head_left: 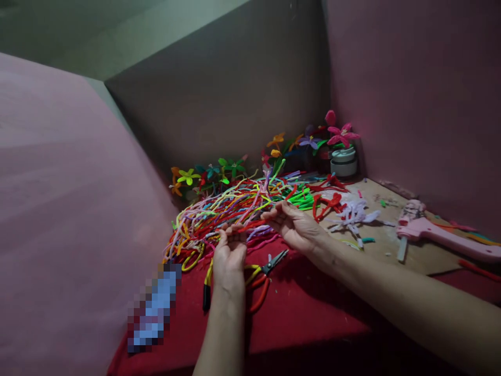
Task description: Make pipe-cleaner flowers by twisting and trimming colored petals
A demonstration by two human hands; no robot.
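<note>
A red pipe cleaner (252, 226) stretches between my two hands, in front of a heap of coloured pipe cleaners (219, 203). My left hand (230, 256) is closed, pinching its near end with thumb and fingers. On its other end my right hand (295, 227) is closed too, fingertips together; part of the strand is hidden behind the fingers. Below the hands, scissors (270, 263) with red and yellow handles lie on the red cloth (305, 308). Yellow-handled pliers or cutters (207, 287) lie partly behind my left wrist.
A pink glue gun (438, 232) rests on a cardboard sheet (381, 235) at the right. White-lilac fuzzy pieces (356, 214) and red ones (329, 203) lie nearby. Fuzzy flowers (188, 176) and a white round container (343, 163) stand along the back wall. Pink panels flank both sides.
</note>
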